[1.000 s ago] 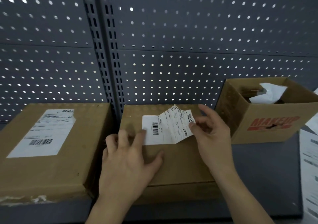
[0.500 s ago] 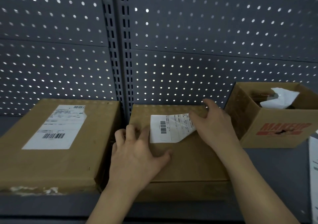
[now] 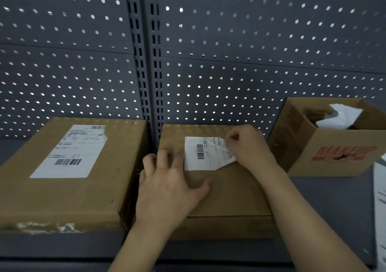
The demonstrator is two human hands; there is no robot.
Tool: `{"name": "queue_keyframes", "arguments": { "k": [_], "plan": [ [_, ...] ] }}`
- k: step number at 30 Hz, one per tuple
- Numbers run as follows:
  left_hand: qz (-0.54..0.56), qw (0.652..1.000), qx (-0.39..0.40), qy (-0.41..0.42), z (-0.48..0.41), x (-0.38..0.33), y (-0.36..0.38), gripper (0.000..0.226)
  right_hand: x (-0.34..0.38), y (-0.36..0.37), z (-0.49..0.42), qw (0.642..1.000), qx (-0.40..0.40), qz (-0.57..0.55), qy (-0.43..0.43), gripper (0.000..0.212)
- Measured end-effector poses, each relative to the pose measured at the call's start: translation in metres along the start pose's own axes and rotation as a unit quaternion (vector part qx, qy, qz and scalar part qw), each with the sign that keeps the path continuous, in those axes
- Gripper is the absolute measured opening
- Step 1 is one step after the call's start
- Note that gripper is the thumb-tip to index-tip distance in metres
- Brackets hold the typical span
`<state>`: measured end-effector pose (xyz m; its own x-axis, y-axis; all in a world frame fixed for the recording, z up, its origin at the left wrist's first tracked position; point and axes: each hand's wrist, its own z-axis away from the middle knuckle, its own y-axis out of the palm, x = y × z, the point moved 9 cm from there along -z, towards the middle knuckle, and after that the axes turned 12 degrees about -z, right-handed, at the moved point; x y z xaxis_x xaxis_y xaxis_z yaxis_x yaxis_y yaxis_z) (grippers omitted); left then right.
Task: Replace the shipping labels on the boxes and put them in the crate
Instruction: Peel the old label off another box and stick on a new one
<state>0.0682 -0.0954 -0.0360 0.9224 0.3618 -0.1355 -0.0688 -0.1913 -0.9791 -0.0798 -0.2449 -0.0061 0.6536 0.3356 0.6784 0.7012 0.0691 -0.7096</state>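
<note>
A closed brown cardboard box (image 3: 229,190) lies on the grey shelf in front of me. A white shipping label (image 3: 200,153) with a barcode sits on its top, its right part lifted and creased. My right hand (image 3: 248,144) pinches that lifted right edge. My left hand (image 3: 169,179) rests flat on the box, fingers spread, just left of the label. A second closed box (image 3: 69,184) lies to the left with a larger white label (image 3: 69,152) stuck flat on its top.
An open cardboard box (image 3: 338,152) with red MAKEUP lettering stands at the right, crumpled white paper (image 3: 342,117) inside. White printed sheets (image 3: 379,204) lie at the right edge. A grey perforated back panel (image 3: 229,62) rises behind the boxes.
My right hand has closed over the label's right edge, which now lies lower and more folded against the box. My left hand has stayed pressed on the box.
</note>
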Motion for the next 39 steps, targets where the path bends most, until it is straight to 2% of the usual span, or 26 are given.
{"name": "queue_keyframes", "arguments": {
  "k": [4,10,17,24,31,36,39],
  "plan": [
    [-0.007,1.0,-0.006,0.002,0.001,-0.001,0.001,0.094,-0.003,-0.004,0.003,0.999,-0.012,-0.049,-0.008,0.017],
    [-0.002,1.0,-0.007,0.001,0.0,0.0,0.001,0.092,0.003,-0.006,0.014,0.996,-0.021,-0.06,-0.065,0.01],
    [0.008,1.0,-0.014,-0.001,0.001,0.002,0.002,0.093,0.007,-0.009,0.023,0.992,-0.037,-0.073,-0.095,0.013],
    [0.015,1.0,-0.021,0.002,0.0,0.002,0.001,0.091,0.008,-0.018,0.024,0.988,-0.058,-0.102,-0.1,0.014],
    [0.011,1.0,-0.02,0.001,0.001,0.002,0.001,0.097,0.002,-0.022,0.024,0.983,-0.076,-0.152,-0.068,0.013],
    [0.011,1.0,-0.006,0.0,0.001,0.001,0.001,0.097,-0.007,-0.045,0.022,0.962,-0.161,-0.214,-0.055,0.011],
    [0.014,1.0,0.0,-0.001,0.001,0.001,0.002,0.096,-0.011,-0.06,0.019,0.959,-0.161,-0.224,-0.062,0.012]
  ]
}}
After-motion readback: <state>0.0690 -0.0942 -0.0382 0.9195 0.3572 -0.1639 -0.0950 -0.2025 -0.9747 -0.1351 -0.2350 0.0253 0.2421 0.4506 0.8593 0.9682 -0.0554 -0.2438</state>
